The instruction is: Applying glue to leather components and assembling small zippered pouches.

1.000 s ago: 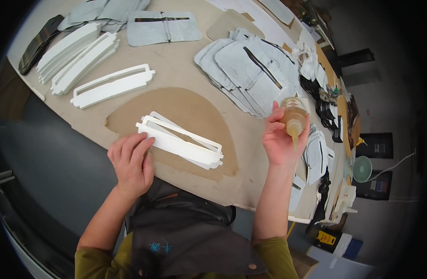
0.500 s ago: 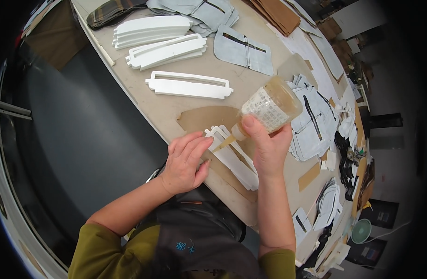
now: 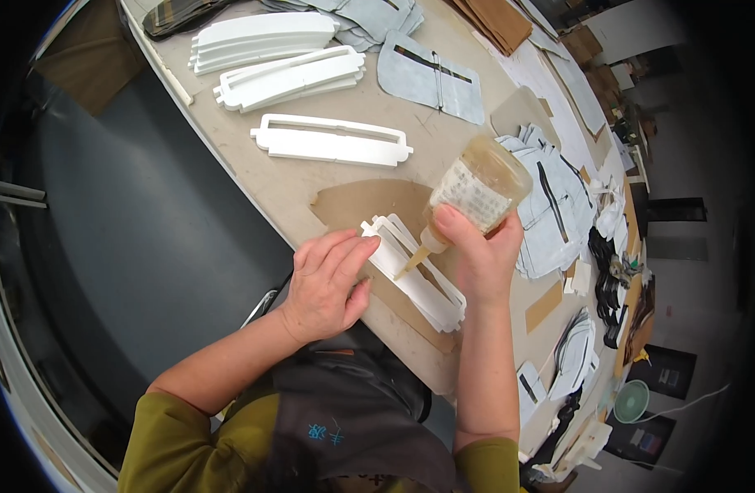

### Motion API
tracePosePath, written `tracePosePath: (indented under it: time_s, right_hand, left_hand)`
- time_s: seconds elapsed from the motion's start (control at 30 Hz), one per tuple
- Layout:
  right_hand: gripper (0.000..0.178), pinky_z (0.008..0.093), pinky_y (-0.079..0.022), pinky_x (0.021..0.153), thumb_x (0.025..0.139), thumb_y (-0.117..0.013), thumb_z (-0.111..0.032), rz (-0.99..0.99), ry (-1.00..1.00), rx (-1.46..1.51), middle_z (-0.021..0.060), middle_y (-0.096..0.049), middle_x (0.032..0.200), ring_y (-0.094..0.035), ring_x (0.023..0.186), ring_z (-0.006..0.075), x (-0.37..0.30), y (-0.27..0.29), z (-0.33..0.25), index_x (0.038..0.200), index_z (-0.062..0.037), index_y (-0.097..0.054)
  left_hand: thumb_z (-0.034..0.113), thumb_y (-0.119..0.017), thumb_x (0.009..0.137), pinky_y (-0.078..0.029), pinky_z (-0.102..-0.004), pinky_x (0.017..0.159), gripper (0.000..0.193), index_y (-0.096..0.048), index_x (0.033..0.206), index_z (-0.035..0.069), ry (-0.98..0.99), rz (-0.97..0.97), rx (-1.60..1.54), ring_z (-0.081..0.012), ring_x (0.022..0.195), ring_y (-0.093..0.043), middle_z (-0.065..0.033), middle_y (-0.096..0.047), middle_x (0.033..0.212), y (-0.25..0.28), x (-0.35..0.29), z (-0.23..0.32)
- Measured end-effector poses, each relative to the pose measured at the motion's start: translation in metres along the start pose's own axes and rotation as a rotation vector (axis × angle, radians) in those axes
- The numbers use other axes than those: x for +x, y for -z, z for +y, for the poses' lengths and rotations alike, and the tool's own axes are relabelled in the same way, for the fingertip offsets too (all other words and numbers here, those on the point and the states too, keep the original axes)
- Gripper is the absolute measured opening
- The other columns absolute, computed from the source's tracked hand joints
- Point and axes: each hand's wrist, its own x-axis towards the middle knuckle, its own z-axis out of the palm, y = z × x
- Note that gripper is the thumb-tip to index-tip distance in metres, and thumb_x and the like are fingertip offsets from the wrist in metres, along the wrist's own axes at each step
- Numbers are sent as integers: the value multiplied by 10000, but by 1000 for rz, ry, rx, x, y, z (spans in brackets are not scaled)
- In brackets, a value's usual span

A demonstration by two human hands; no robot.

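My right hand (image 3: 480,251) is wrapped round a translucent glue bottle (image 3: 488,185) of yellowish liquid, with a pale patterned label. The bottle is tipped, its thin nozzle pointing down and left. The nozzle's tip is at the face of a small stack of white slotted frames (image 3: 418,283), too close to tell whether it touches. My left hand (image 3: 328,283) lies at the upper left end of that stack. Its fingertips rest on the frame's end, with the thumb apart from the fingers. Under the stack lies a brown board (image 3: 369,201) with a curved edge.
More white frames (image 3: 332,140) lie farther back, some piled. Grey pocket-shaped pieces with dark slits (image 3: 431,78) are beyond them, and a heap of similar pieces (image 3: 546,201) sits right of the bottle. The table edge (image 3: 262,214) runs diagonally along my left side.
The bottle's nozzle has moved down and right along the white frame, away from my left fingertips. My left hand has stayed nearly in place.
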Motion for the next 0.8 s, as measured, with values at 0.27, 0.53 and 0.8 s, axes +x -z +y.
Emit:
tracePosePath:
  time_s: [0.27, 0.53, 0.8]
  right_hand:
    - [484, 292, -579, 752, 772, -811, -15, -10, 38, 88, 110, -689, 1012, -686, 857, 158, 3, -8, 1, 1180, 45, -557]
    - [491, 297, -576, 764, 746, -828, -43, 25, -28, 1, 125, -692, 1024, -687, 864, 160, -7, 20, 0, 1156, 56, -577]
    - [519, 294, -569, 762, 735, -844, -76, 27, -56, -26, 120, -693, 1032, -684, 892, 163, -16, 42, -3, 1163, 55, -582]
  left_hand:
    - [107, -665, 736, -337, -438, 1014, 618, -532, 1333, 17, 1, 7, 24, -319, 1177, -532, -132, -597, 1224, -1, 0, 1]
    - [90, -651, 736, -338, -438, 1017, 595, -537, 1315, 21, -5, 1, 38, -324, 1167, -537, -126, -596, 1246, -1, 0, 0]
    - [68, -633, 741, -338, -436, 1014, 566, -539, 1296, 13, -8, -16, 68, -330, 1170, -534, -128, -592, 1258, -2, 0, 1]
